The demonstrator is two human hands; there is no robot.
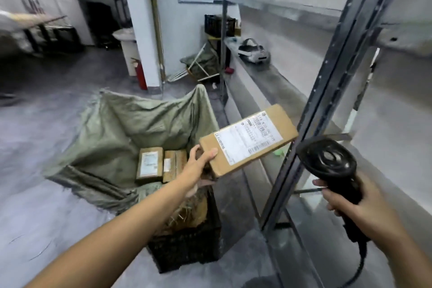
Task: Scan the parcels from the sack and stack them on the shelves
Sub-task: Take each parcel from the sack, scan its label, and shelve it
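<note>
Right hand (357,206) grips the black scanner (332,161) by its handle; left hand (198,163) holds a parcel (247,140) up beside it

The left hand pinches the flat cardboard parcel at its near end, thumb on top and label (245,138) facing up, between the open green sack (131,128) and the shelf upright (327,91). This looks like the scanning step: the scanner head likely needs tilting onto the barcode before the parcel goes to the shelves (287,70) on the right. Two more boxes (149,163) wait in the sack
</note>
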